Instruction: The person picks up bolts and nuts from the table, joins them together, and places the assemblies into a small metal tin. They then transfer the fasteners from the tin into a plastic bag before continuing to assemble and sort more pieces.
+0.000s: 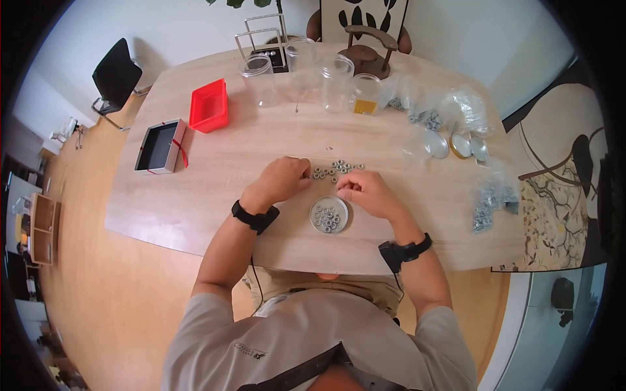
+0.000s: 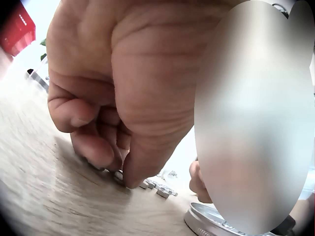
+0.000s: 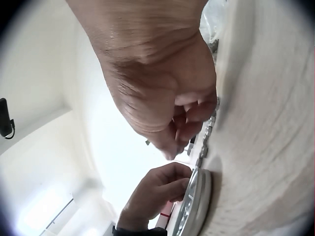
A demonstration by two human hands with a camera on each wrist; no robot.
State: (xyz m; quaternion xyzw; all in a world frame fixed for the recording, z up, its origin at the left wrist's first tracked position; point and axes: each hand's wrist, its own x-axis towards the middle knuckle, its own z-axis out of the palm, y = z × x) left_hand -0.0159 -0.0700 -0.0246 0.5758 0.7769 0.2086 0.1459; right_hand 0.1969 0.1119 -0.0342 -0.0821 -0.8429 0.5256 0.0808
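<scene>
Small metal nuts (image 1: 339,166) lie loose on the table in front of my hands. My left hand (image 1: 282,179) is low at the left end of them; in the left wrist view its thumb and finger pinch a nut (image 2: 119,175) close to the tabletop. A round, shallow metal lid (image 1: 329,215) with several nuts inside sits nearer to me. Just beyond the lid's right rim is my right hand (image 1: 366,193), fingers curled and thumb tip (image 3: 170,153) meeting a fingertip. I cannot tell whether it holds a nut.
Clear plastic jars (image 1: 336,81) stand at the back, beside a red basket (image 1: 210,107) and a grey box (image 1: 160,146) on the left. To the right are bags of hardware (image 1: 490,202) and loose metal lids (image 1: 435,144). The table's front edge is by my waist.
</scene>
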